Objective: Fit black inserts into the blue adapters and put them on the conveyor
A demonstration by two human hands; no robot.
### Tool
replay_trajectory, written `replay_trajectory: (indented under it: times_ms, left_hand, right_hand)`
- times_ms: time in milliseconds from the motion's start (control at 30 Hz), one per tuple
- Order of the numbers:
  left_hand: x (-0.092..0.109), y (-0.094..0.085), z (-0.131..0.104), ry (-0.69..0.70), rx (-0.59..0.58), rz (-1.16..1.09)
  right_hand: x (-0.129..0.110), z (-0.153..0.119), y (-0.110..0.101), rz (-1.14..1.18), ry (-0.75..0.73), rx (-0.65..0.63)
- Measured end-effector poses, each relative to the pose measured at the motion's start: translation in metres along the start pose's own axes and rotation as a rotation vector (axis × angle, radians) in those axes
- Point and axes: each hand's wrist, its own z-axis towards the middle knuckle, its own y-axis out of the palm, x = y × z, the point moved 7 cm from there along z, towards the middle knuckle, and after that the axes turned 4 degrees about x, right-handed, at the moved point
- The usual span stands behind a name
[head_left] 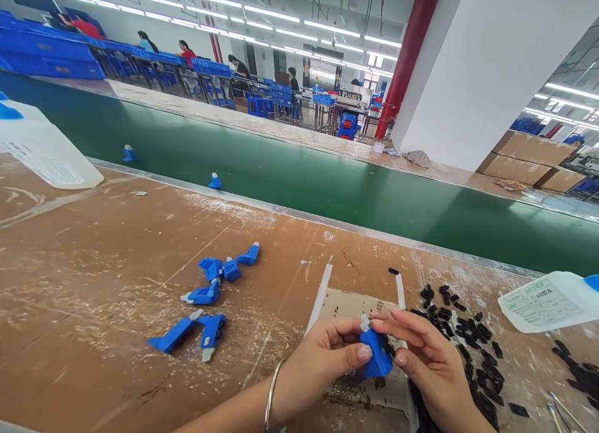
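Note:
My left hand (pixel 334 349), with a bangle at the wrist, grips a blue plastic part (pixel 375 355) with a grey tip, thumb on its near face. On the other side of the part, my right hand (pixel 428 352) has its fingers and thumb pressed against its right edge; something dark shows between them, too small to make out. Beneath both hands is a pale taped sheet (pixel 360 301) with brown stains. Small black pieces (pixel 486 364) are heaped just right of my right hand. Several more blue parts (pixel 203 294) with grey tips lie on the table to the left.
A green conveyor belt (pixel 290 165) crosses beyond the brown table (pixel 116 258), carrying two blue parts (pixel 214 181). White bottles lie at the left (pixel 47 146) and right (pixel 547 301). Cotton swabs (pixel 564 411) are at the lower right. People sit at far workbenches.

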Motion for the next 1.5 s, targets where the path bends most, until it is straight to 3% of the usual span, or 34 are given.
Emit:
replay_trajectory:
  times_ms: [167,400,600,700,833,967,1033,1133,1200,1300,1500]
  left_hand:
    - [0.0,-0.002,0.0,0.006,0.027,0.001]
    - [-0.002,-0.004,0.0,-0.005,0.061,-0.068]
    - [0.005,-0.009,-0.001,0.052,0.087,-0.03]
    - [0.004,-0.006,-0.002,0.035,0.084,-0.077]
    - [0.002,0.006,0.0,-0.064,0.043,-0.224]
    - [0.01,-0.009,0.01,-0.115,0.219,-0.223]
    - [0.023,-0.029,0.019,-0.057,0.342,0.02]
    - [0.057,-0.064,0.031,0.136,0.526,0.771]
    - [0.073,-0.083,0.034,0.22,0.632,1.133]
    - [0.081,-0.109,0.034,0.22,0.708,1.4]
    - [0.096,-0.136,0.02,0.139,0.918,1.871]
  right_hand:
    - [-0.013,0.005,0.001,-0.186,-0.156,-0.007]
    - [-0.012,-0.004,0.013,-0.52,-0.332,-0.24]
    - [-0.01,-0.013,0.025,-0.648,-0.437,-0.245]
    - [-0.014,-0.011,0.031,-0.635,-0.4,-0.246]
    - [-0.022,-0.003,0.015,-0.444,-0.252,-0.139]
    - [-0.014,0.011,-0.053,-0.571,-0.107,0.27]
    - [0.003,0.022,-0.085,-0.74,-0.006,0.356]
    - [0.03,0.046,-0.103,-0.863,0.045,0.256]
    - [0.048,0.063,-0.1,-0.952,0.064,0.132]
    - [0.069,0.084,-0.088,-1.098,0.1,-0.045]
    - [0.09,0.11,-0.078,-1.314,0.18,-0.288]
